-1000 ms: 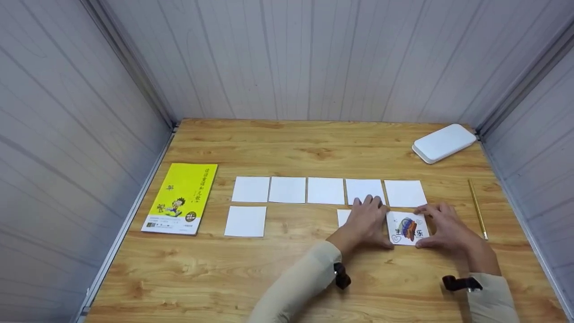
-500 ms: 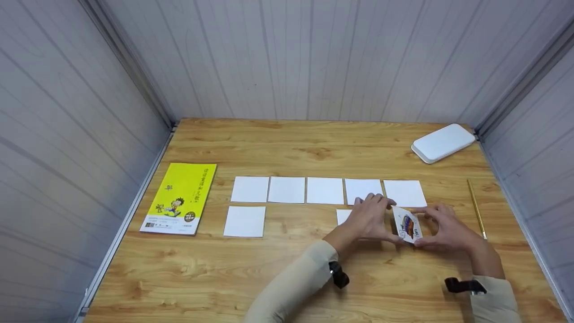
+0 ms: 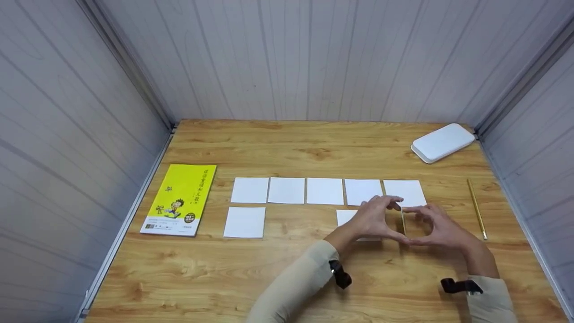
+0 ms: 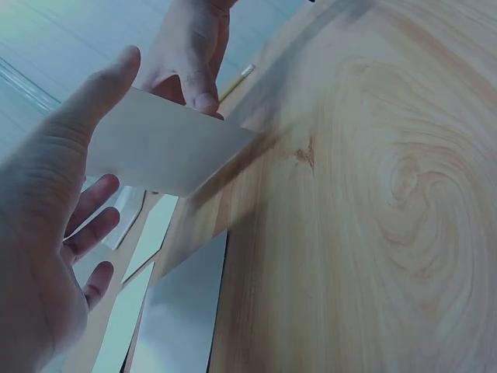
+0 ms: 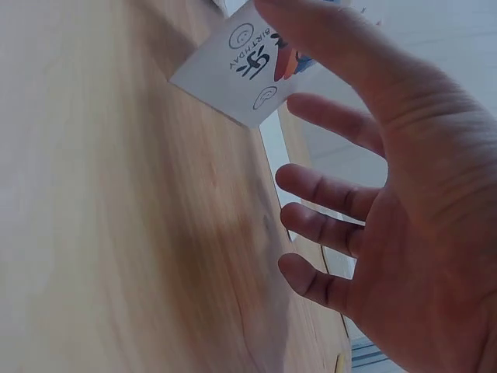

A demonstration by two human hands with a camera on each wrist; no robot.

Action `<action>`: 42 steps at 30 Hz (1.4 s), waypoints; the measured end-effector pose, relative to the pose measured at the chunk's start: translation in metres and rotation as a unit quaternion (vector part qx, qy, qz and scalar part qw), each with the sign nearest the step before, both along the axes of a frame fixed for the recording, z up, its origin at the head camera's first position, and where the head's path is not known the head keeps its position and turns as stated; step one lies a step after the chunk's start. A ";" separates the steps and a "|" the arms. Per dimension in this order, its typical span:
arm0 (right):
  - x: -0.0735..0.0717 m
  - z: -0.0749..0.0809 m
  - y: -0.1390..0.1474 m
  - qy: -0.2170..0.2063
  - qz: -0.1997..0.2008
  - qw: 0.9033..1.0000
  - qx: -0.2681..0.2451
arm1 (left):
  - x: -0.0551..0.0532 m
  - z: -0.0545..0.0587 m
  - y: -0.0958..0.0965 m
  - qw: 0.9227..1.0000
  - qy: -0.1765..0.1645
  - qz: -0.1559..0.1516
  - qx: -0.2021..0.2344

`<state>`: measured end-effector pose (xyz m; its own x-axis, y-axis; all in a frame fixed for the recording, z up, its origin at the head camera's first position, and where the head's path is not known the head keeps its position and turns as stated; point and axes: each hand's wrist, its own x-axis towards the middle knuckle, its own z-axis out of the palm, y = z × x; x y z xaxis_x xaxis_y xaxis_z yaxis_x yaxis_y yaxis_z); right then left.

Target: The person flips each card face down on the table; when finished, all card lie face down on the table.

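Note:
A square printed card [image 3: 403, 222] stands on edge between my two hands, seen almost edge-on in the head view. Its blank face [image 4: 155, 144] fills part of the left wrist view; the right wrist view shows its printed side [image 5: 225, 78] with a drawing and the word "BIRTHDAY". My left hand [image 3: 370, 220] holds the card by its edges with thumb and index finger, the other fingers spread. From the other side, my right hand [image 3: 448, 231] pinches it likewise, thumb near the left thumb. Partly under the left hand lies a blank white card [image 3: 345, 216].
Several blank white cards [image 3: 325, 191] form a row behind the hands, with another white card [image 3: 244, 222] at the front left. A yellow book [image 3: 181, 197] lies far left, a pencil [image 3: 476, 208] right, and a white case [image 3: 443, 142] back right.
The printed card lay flat, picture up, between both hands. Its left side has been lifted, tilting it rightward until it stands upright, and the hands have come closer together.

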<state>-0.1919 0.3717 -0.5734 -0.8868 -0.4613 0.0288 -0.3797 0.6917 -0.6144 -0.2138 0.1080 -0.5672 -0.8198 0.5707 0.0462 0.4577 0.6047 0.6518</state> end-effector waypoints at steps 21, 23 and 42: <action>0.003 0.031 0.011 -0.011 -0.010 1.000 -0.003 | -0.003 -0.006 0.018 0.994 0.067 0.003 -0.090; 0.003 0.037 0.014 0.000 -0.007 1.000 -0.012 | -0.003 -0.008 0.020 0.993 0.067 0.002 -0.097; 0.005 0.054 0.007 0.004 -0.004 1.000 -0.022 | -0.004 -0.020 0.024 0.983 0.089 0.009 -0.163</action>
